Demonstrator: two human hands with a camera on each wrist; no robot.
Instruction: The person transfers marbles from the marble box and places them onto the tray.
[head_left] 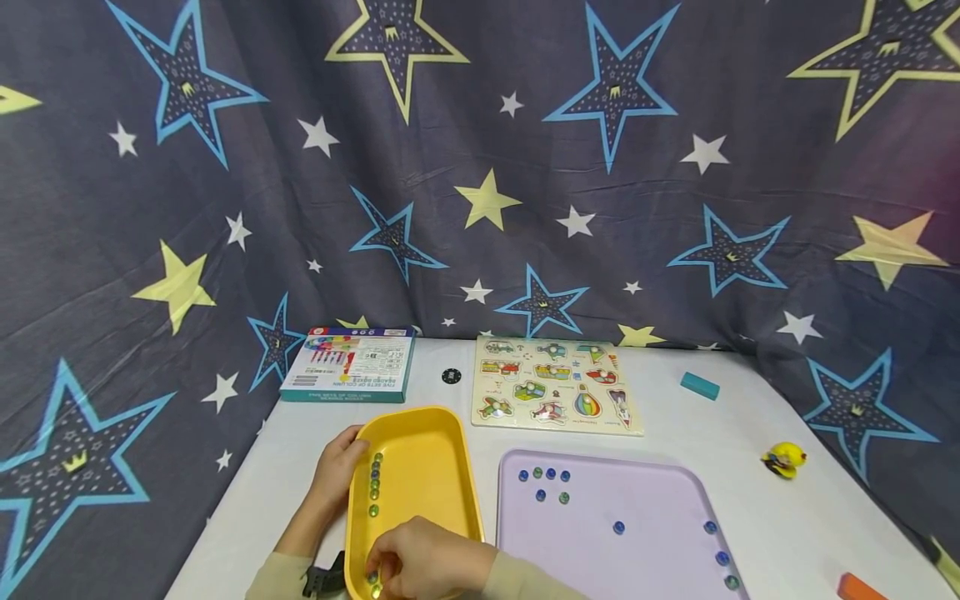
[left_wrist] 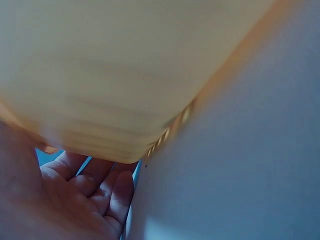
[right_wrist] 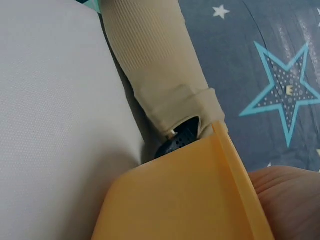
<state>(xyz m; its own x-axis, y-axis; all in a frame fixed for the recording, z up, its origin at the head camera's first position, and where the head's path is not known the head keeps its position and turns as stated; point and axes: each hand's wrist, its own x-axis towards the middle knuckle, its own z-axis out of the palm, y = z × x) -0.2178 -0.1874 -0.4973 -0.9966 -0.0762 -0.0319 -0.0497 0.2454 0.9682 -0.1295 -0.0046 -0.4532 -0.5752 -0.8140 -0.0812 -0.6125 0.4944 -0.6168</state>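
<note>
My left hand (head_left: 337, 467) grips the left side of a yellow tray (head_left: 427, 467), its fingers (left_wrist: 102, 192) spread below the tray's underside in the left wrist view. Along the tray's left wall runs a row of glass marbles (head_left: 374, 483), green and blue, and the tray looks tilted that way. Reaching over the near end of the tray, my right hand (head_left: 431, 557) has curled fingers and pinches a glass marble (head_left: 372, 577) by the left wall. One more marble (head_left: 376, 591) lies just below it. Only the edge of the right hand shows in the right wrist view.
Right of the yellow tray lies a lilac tray (head_left: 660, 483) with several marbles (head_left: 618, 527). Behind stand a boxed bead set (head_left: 348, 367), a black disc (head_left: 452, 376) and a wooden picture puzzle (head_left: 555, 385). A teal block (head_left: 700, 385), yellow duck (head_left: 784, 459) and orange block (head_left: 858, 587) lie rightward.
</note>
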